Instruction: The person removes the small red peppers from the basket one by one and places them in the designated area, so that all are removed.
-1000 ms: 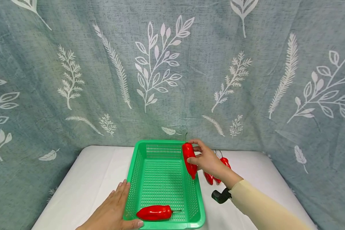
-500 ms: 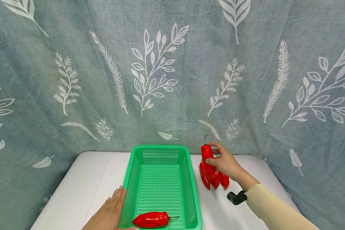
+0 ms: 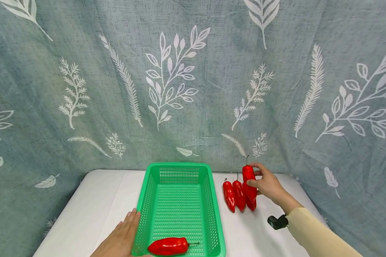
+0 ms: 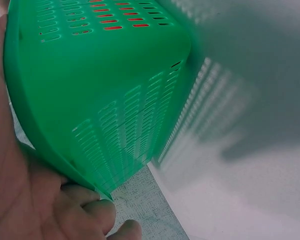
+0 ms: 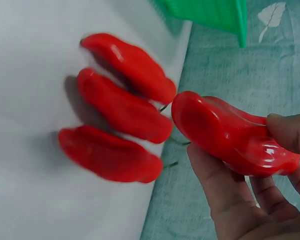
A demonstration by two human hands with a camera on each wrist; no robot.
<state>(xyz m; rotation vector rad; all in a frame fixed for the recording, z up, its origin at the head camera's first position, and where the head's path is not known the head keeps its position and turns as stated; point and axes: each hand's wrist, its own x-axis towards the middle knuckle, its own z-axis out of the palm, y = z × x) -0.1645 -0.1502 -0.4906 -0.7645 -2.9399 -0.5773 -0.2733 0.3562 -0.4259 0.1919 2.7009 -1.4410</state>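
Observation:
My right hand (image 3: 270,184) pinches a glossy red pepper (image 3: 249,176) between thumb and fingers, its stem pointing up. In the right wrist view three more red peppers lie side by side on the white table: one by the basket (image 5: 132,65), a middle one (image 5: 122,110) and an outer one (image 5: 110,156). The held pepper partly covers the outer one in the head view. A green plastic basket (image 3: 180,165) stands to their left, with one red pepper (image 3: 168,246) lying crosswise at its near end. My left hand (image 3: 119,235) rests along the basket's near left rim, fingers extended.
The white tabletop (image 3: 93,200) extends on both sides of the basket. A grey-green curtain (image 3: 193,89) with white leaf prints hangs right behind the table. Below my right sleeve (image 3: 318,232) a small black wrist camera (image 3: 277,222) sticks out.
My right hand has carried the pepper from over the basket's right rim to the right, above the peppers on the table. The left hand keeps its place at the basket.

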